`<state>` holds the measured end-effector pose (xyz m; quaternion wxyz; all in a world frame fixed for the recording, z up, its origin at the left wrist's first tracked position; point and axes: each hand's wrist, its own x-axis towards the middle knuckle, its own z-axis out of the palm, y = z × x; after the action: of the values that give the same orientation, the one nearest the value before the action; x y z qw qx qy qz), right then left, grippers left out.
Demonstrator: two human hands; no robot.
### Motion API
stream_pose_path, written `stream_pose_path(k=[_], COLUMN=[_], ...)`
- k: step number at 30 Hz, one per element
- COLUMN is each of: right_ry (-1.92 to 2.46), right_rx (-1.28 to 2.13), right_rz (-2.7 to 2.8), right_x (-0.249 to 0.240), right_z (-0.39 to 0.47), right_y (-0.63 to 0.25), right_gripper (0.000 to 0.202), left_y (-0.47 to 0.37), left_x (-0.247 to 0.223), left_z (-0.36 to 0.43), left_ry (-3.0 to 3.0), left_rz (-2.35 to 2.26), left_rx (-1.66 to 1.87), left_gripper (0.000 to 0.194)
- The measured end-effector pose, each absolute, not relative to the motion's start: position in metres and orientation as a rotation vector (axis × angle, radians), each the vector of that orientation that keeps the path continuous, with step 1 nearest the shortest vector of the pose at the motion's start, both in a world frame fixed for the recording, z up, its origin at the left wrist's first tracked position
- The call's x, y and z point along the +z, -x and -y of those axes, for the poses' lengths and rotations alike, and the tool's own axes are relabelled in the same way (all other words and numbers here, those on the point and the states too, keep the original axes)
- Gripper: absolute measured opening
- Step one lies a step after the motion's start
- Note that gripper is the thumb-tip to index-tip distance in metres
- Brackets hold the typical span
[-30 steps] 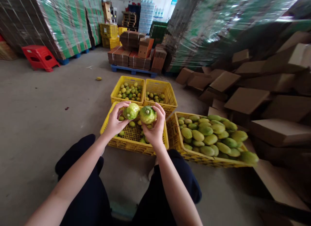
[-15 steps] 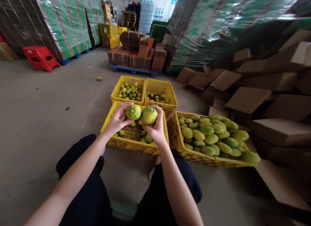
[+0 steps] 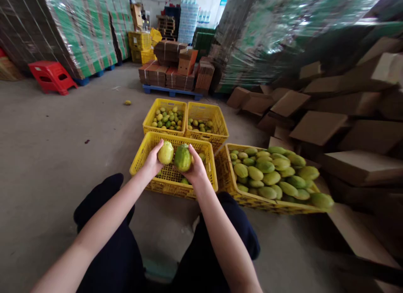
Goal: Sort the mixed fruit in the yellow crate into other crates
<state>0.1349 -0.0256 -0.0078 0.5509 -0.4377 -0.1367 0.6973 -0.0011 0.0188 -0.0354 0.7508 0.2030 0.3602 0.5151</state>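
My left hand is closed around a yellow-green papaya, thumb along its upper side. In my right hand is a greener, ribbed papaya, gripped from the right with the thumb on top. The two fruits are side by side with a narrow gap between them. Both are held over a yellow plastic crate with a slatted bottom. A few papayas lie inside that crate, partly hidden by my hands.
On the right, a yellow crate is heaped with papayas. Two more yellow crates with fruit stand just beyond. Cardboard boxes pile up at right. A red stool and one loose fruit are on the floor at left.
Both papayas have been turned in my hands, so their stem ends no longer face me. My hands have lowered slightly, and the right one has shifted left.
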Motion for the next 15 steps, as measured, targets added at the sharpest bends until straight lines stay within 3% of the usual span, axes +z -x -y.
stream_pose_path(k=[4, 11, 15], right_ry=[0.924, 0.851, 0.833], right_rx=[1.766, 1.838, 1.763], right_rz=[0.051, -0.027, 0.026], right_x=[-0.003, -0.009, -0.006], right_z=[0.019, 0.016, 0.016], right_y=[-0.144, -0.134, -0.126], right_gripper=[0.039, 0.035, 0.025], left_y=[0.006, 0.010, 0.004], left_x=[-0.019, -0.007, -0.009], left_z=[-0.017, -0.017, -0.024], left_ry=[-0.247, -0.064, -0.007], left_rz=[-0.716, -0.700, -0.774], left_rx=[1.095, 1.105, 1.190], left_gripper=[0.034, 0.050, 0.031])
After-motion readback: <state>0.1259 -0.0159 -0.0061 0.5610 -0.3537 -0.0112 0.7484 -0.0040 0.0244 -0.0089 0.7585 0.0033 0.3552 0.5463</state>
